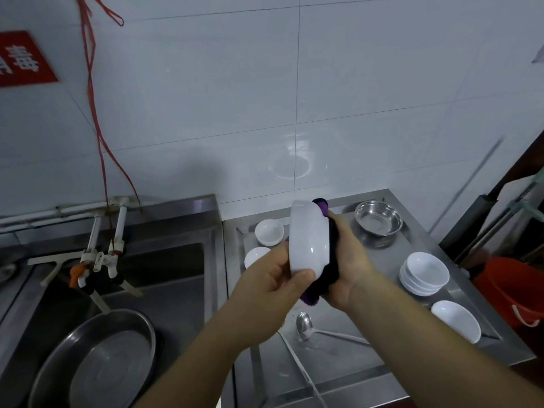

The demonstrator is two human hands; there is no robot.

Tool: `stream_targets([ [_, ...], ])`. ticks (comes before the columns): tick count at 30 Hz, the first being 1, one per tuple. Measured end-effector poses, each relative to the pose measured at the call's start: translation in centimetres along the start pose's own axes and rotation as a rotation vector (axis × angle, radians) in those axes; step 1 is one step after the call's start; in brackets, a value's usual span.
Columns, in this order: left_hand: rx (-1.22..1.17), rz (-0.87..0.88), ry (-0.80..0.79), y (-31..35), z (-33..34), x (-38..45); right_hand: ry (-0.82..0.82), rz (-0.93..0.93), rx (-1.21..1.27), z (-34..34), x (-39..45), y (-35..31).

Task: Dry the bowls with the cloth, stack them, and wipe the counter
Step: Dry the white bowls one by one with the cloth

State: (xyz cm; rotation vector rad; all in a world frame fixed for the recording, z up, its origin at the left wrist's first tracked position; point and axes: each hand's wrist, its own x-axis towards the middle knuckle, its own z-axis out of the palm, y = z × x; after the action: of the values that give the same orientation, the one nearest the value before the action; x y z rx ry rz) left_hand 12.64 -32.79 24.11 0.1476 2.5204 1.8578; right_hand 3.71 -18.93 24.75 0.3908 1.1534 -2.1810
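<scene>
Steel counter [382,357] carries a ladle [306,321] nearest, at six o'clock of the hands. Above it the left hand [272,282] grips a white bowl [307,235] on edge, thumb curled over its rim, while the right hand [350,260] presses a purple cloth [325,272] against it, fingers wrapped around the cloth. Stacked bowls [424,273] sit at three o'clock; a steel bowl [378,217] at one o'clock, farther back.

The cloth [329,260] is mostly hidden behind the held bowl [307,237] and inside the right hand [350,260]. The left hand [270,278] covers part of a small bowl [254,257] on the counter [382,357]. The red sign [23,60] and orange bucket [518,290] run off the edges.
</scene>
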Motion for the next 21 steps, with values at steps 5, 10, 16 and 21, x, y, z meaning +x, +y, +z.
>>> stream_targets([
  [5, -0.614, -0.131, 0.041, 0.6, -2.2, 0.7, 0.095, -0.149, -0.134, 0.7, -0.1, -0.4],
  [10, -0.278, 0.012, -0.001, 0.0, -2.0, 0.3, 0.117, -0.153, -0.122, 1.4, -0.3, 0.1],
  [16, 0.077, 0.063, 0.147, 0.1, 0.2, 0.3, 0.08, -0.13, -0.128, 1.7, -0.9, 1.0],
  [21, 0.12, 0.083, 0.257, 0.3, 0.8, 0.9, 0.251, -0.335, -0.197, 2.1, -1.0, 2.1],
])
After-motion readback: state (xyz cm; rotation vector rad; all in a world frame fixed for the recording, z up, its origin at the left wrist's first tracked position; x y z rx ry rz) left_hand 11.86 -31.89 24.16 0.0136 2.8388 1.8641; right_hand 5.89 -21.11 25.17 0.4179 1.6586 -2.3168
